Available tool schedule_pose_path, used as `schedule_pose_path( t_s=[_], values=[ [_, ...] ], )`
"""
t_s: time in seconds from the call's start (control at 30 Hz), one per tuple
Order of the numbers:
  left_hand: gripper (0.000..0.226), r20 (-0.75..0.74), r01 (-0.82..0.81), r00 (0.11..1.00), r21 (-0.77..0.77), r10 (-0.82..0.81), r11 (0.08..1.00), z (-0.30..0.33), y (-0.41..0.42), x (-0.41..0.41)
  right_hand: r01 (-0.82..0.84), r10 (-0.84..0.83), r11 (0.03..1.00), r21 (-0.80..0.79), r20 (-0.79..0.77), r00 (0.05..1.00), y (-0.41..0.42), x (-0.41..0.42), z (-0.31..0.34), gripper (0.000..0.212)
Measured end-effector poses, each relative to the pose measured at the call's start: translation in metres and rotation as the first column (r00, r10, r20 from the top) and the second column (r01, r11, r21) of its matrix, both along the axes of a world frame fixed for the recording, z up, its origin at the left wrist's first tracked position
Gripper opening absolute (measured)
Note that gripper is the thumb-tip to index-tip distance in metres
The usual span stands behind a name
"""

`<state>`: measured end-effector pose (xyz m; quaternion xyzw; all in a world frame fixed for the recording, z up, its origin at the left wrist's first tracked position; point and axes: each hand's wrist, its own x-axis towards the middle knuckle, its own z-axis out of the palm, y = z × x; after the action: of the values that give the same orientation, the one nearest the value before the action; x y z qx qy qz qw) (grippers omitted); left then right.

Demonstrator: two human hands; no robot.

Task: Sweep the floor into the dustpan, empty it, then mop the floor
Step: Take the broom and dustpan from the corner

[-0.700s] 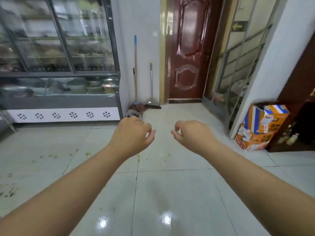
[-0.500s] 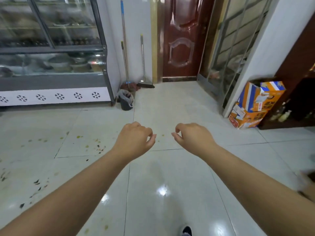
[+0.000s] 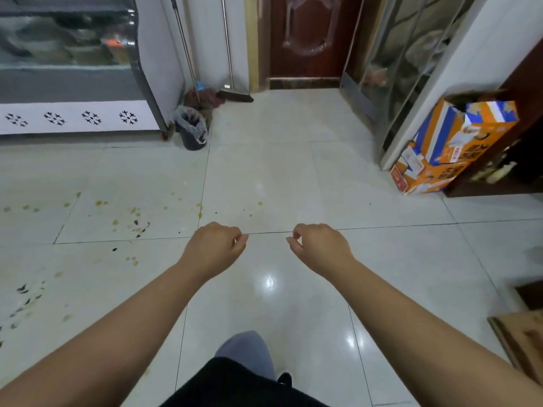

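Against the far wall, beside the dark red door (image 3: 304,39), the broom (image 3: 235,95) leans with its head on the floor, and a second long handle (image 3: 183,45), likely the mop, leans just left of it over a reddish bundle too blurred to make out; I cannot pick out a dustpan for certain. Compared with half a second ago, that corner now sits higher and larger in view, and a knee in grey cloth shows at the near edge, so the person seems to be walking toward the tools. That suggests the task is at its very start: nothing is picked up and no sweeping has begun. Both arms reach forward over the tiles. The left hand (image 3: 216,248) and the right hand (image 3: 318,245) are loosely curled, thumb close to forefinger, holding nothing. The dirt to be swept, yellowish and dark scraps (image 3: 133,223), lies scattered on the floor (image 3: 293,177) to the left, between the person and the glass display case (image 3: 70,69). A small lined bin (image 3: 192,130) stands near the case's corner, just in front of the tools, a likely place to empty the dustpan, but close enough to bump when reaching for the handles. An orange carton (image 3: 449,148) leans at the far right, well apart from the path.
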<state>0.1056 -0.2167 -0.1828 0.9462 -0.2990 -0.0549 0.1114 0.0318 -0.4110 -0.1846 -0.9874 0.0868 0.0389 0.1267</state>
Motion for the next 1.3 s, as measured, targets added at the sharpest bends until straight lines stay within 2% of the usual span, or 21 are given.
schedule_pose_path(
  t_s=[0.2, 0.43, 0.6, 0.77, 0.9, 1.17, 1.3],
  values=[
    [0.035, 0.021, 0.04, 0.999, -0.018, -0.04, 0.999, -0.004, -0.072, 0.08, -0.009, 0.01, 1.0, -0.027, 0.008, 1.0, -0.068, 0.078, -0.007, 0.035],
    [0.033, 0.041, 0.065, 0.997, -0.051, -0.063, 0.997, -0.011, -0.16, 0.222, -0.014, 0.013, 0.993, -0.117, -0.006, 1.0, -0.15, 0.223, -0.003, 0.034],
    [0.036, 0.039, 0.083, 0.996, -0.057, -0.081, 0.995, 0.001, -0.219, 0.329, 0.026, -0.027, 0.996, -0.08, -0.022, 0.999, -0.209, 0.326, 0.018, 0.033],
    [0.035, -0.009, 0.016, 1.0, -0.089, -0.017, 0.996, 0.008, -0.267, 0.421, 0.137, -0.137, 0.99, 0.039, -0.004, 0.991, -0.261, 0.412, 0.029, 0.026],
    [0.033, -0.04, -0.008, 0.999, -0.073, 0.005, 0.997, -0.001, -0.3, 0.49, 0.17, -0.168, 0.984, 0.052, -0.046, 0.985, -0.301, 0.481, 0.021, 0.03],
    [0.027, -0.052, -0.105, 0.994, -0.094, 0.101, 0.99, -0.019, -0.385, 0.648, 0.09, -0.086, 0.994, 0.065, -0.057, 0.995, -0.389, 0.654, -0.005, 0.028],
    [0.029, -0.018, -0.1, 0.995, -0.065, 0.099, 0.993, -0.01, -0.426, 0.727, 0.001, -0.001, 1.0, 0.011, -0.013, 1.0, -0.429, 0.746, -0.002, 0.028]
  ],
)
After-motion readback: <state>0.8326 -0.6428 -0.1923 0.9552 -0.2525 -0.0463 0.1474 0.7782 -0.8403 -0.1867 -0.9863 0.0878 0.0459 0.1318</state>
